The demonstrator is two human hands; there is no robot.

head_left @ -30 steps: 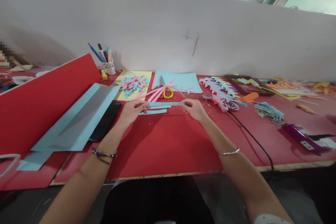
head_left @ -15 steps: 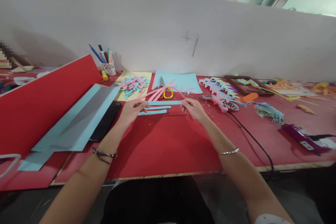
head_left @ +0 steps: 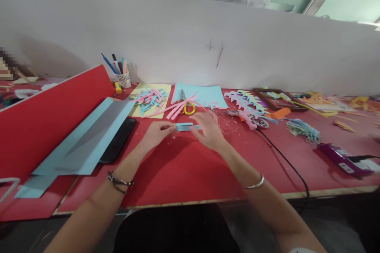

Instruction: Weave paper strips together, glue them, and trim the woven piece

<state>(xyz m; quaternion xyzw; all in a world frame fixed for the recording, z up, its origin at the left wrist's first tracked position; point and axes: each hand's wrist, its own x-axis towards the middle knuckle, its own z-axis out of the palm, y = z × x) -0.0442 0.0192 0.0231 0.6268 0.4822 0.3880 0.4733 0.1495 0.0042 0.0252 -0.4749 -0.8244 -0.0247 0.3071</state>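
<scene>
My left hand is closed, pinching the left end of a light blue paper strip between thumb and fingers. The strip hangs just over the red tabletop, its right part partly hidden. My right hand is at the strip's right end with fingers stretched apart and slightly blurred; whether it touches the paper is hard to see. Beyond the hands lie pink paper strips and scissors with yellow handles, resting partly on a light blue sheet.
Left are blue sheets, a black phone, a leaning red board and a pen cup. A pile of paper scraps sits behind. On the right are a pink glue gun, its cord and a purple device.
My right hand has moved left and its fingers have spread from a pinch. Both hands are closer together, and the strip between them shows a shorter length.
</scene>
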